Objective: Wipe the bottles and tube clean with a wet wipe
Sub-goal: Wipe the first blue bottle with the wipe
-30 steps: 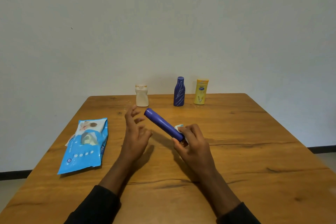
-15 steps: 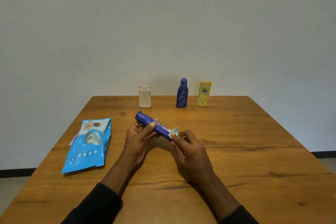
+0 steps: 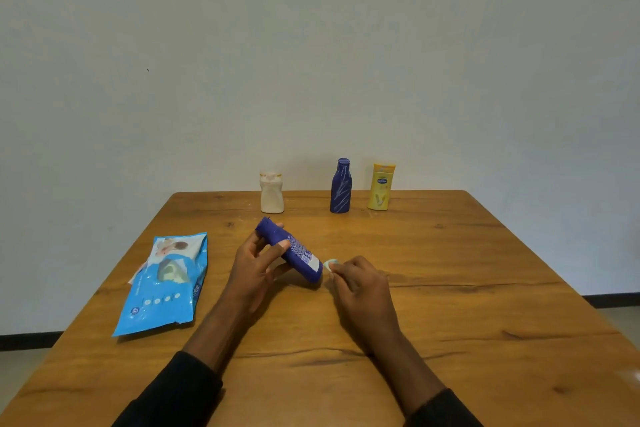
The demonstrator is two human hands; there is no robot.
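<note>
Above table (image 3: 485, 288), tube (image 3: 294, 255), wipe (image 3: 328, 263), tube label unreadable

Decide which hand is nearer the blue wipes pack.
Left. The left hand, gripping the tube, is just right of the wipes pack; the right hand lies beyond the tube, farther right.

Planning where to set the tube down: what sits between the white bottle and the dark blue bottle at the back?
Nothing: in the head view, only bare table shows between the white bottle and the dark blue bottle.
</note>
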